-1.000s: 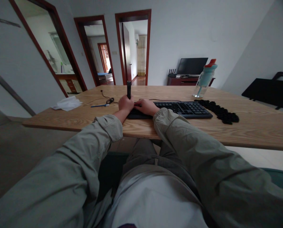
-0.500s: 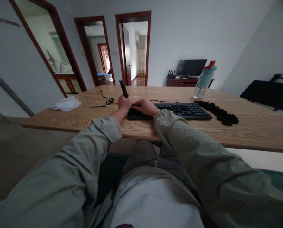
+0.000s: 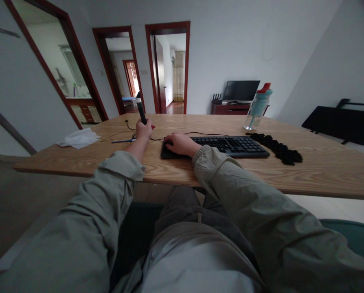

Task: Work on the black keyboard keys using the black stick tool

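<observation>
My left hand (image 3: 143, 129) is closed around a black stick-like tool (image 3: 141, 112), its upper end pointing up. A small red part (image 3: 153, 127) shows at the right side of this fist; its kind is unclear. That hand is apart from the black keyboard (image 3: 249, 154), to its left and above the table. My right hand (image 3: 180, 144) rests on the keyboard's left end, fingers bent downward and a gap between thumb and forefinger. It covers the keys beneath it. Nothing held shows in it.
A long heap of small black pieces (image 3: 279, 149) lies right of the keyboard. Behind it stands a clear and teal bottle (image 3: 257, 106) with a red lid. White tissue (image 3: 80, 138), a thin blue stick (image 3: 122, 141) and a black cable (image 3: 127, 123) lie at the left on the wooden table (image 3: 169, 175).
My left hand has moved left with the black tool, off the keyboard and away from my right hand. My right hand stays at the keyboard's left end. The view has shifted slightly.
</observation>
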A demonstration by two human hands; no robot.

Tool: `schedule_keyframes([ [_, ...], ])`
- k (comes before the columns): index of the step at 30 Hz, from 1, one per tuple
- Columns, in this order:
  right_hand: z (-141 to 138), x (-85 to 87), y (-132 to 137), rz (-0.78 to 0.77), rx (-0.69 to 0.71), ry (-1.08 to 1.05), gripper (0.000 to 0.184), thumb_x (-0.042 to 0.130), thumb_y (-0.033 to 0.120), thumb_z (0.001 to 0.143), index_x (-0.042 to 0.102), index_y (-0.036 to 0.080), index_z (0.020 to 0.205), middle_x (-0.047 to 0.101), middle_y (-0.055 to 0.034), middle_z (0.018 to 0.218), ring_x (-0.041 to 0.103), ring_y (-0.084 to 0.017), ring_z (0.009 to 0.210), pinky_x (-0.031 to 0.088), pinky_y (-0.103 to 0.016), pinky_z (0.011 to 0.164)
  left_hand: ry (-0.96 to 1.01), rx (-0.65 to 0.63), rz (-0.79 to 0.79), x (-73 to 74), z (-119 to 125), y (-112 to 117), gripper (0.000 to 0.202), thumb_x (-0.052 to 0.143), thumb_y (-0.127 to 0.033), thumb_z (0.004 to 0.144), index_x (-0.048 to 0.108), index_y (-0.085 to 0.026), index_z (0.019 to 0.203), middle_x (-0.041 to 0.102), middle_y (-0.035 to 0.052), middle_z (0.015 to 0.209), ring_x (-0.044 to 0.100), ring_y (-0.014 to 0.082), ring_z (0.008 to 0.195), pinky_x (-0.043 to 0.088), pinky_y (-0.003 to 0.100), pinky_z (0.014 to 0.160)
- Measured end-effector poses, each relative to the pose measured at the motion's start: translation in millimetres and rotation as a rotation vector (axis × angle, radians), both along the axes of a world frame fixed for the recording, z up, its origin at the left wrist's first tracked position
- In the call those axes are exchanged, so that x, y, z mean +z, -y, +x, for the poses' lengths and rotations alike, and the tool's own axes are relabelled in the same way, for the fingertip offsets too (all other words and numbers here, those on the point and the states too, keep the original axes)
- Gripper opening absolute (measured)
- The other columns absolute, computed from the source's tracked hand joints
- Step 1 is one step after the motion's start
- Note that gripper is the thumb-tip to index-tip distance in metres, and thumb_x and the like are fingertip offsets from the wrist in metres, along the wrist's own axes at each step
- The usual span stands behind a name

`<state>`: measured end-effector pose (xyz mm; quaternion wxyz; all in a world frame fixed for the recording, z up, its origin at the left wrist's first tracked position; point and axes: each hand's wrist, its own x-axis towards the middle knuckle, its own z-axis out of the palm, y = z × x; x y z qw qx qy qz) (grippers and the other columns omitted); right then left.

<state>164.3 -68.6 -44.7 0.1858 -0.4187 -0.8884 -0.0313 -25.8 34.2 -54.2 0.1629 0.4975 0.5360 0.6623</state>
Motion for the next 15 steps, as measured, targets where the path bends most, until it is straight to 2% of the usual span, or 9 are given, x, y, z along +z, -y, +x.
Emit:
schedule_keyframes([
  [3,8,7.9,15,0.058,0.012,-0.054,0.028,0.057,0.027,0.087,0.068,0.017,0.110,0.071,-0.0105,0.105,0.063,-0.021,0.090,0.043,-0.029,0.075,-0.125,-0.040,-0.008,0.3,-5,-1,0.026,0.056,-0.036,0.087,0.063,-0.016,0.101,0.060,0.0005,0.062,0.059,0.0163,0.054,0.044,0.026,0.055],
  [7,44,26.1,51,0.098,0.096,-0.231,0.028,0.050,0.026,0.090,0.066,0.016,0.110,0.070,-0.0065,0.093,0.058,-0.015,0.076,0.041,-0.027,0.070,-0.267,-0.007,0.055,1.8,-13,-3,0.020,0.061,-0.033,0.083,0.067,-0.015,0.091,0.065,0.0028,0.074,0.061,0.0180,0.070,0.046,0.028,0.067],
  [10,96,40.2,80,0.100,0.070,-0.263,0.031,0.050,0.025,0.088,0.067,0.016,0.113,0.065,-0.0024,0.078,0.050,-0.011,0.060,0.037,-0.026,0.061,-0.347,-0.013,0.078,4.0,-14,-3,0.017,0.063,-0.029,0.081,0.068,-0.014,0.087,0.066,0.0030,0.080,0.060,0.0181,0.078,0.046,0.029,0.076],
  [13,168,51.1,105,0.113,-0.111,-0.261,0.034,0.049,0.028,0.088,0.069,0.016,0.112,0.053,0.0018,0.060,0.040,-0.010,0.049,0.031,-0.026,0.052,-0.361,-0.026,0.065,6.4,-11,1,0.014,0.063,-0.027,0.081,0.068,-0.015,0.086,0.066,0.0028,0.080,0.060,0.0188,0.078,0.046,0.030,0.075],
  [15,222,55.7,120,0.109,-0.271,-0.232,0.032,0.050,0.031,0.087,0.072,0.017,0.105,0.056,0.0001,0.060,0.039,-0.010,0.046,0.029,-0.027,0.047,-0.371,-0.027,0.046,7.3,-8,5,0.014,0.064,-0.028,0.080,0.068,-0.015,0.086,0.066,0.0028,0.078,0.060,0.0193,0.078,0.046,0.030,0.075],
])
